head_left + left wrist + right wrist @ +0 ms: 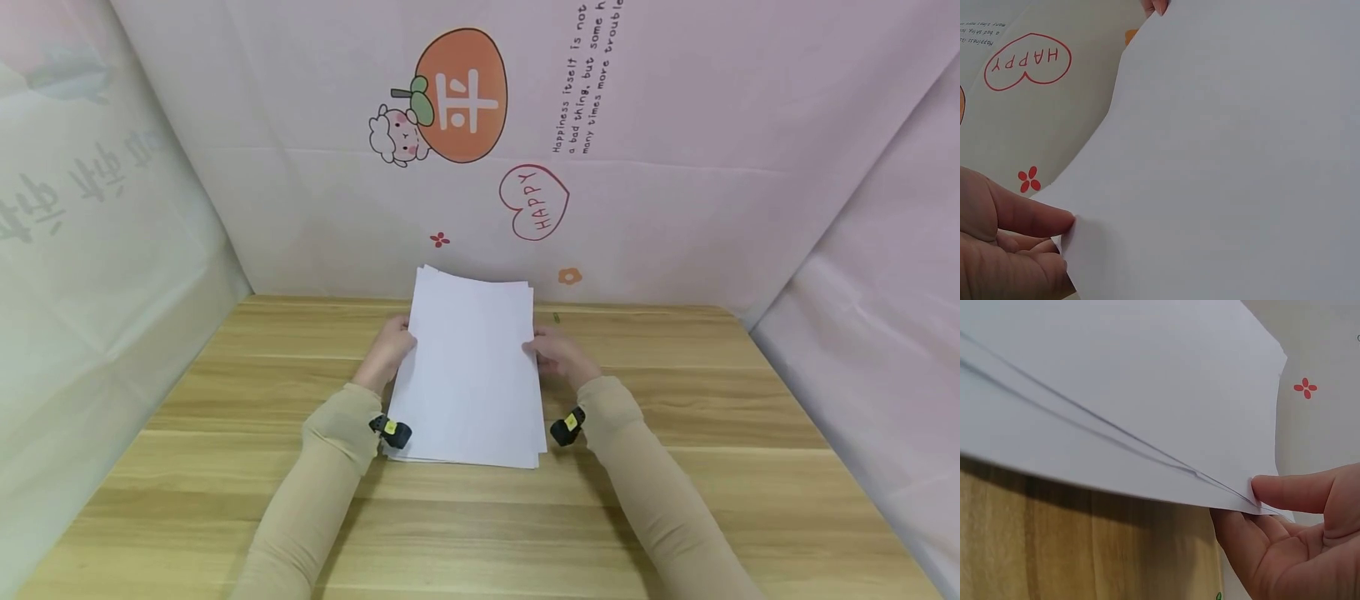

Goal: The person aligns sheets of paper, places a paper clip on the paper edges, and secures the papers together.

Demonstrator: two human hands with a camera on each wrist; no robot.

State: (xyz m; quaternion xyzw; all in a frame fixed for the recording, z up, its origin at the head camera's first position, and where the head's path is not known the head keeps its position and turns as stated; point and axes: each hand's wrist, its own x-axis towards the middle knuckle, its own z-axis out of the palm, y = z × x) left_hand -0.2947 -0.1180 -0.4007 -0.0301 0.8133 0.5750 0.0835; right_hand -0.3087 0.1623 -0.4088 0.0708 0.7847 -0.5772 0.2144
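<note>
A small stack of white paper sheets (471, 375) is held up over the wooden table, its sheets slightly out of line at the corners and lower edge. The left hand (388, 348) pinches the stack's left edge. On the opposite side, the right hand (561, 353) grips the right edge, thumb on top and fingers beneath. In the left wrist view the top sheet (1222, 156) bends near the left hand (1007, 240). Gaps show between the sheets (1147, 381) in the right wrist view, where they converge at the right hand (1300, 534).
The wooden table (660, 500) extends around the stack. A printed pale cloth (675, 217) stands as a wall behind it, with more cloth (90, 292) at the left and right sides. Black wrist straps (567, 426) sit over the sleeves.
</note>
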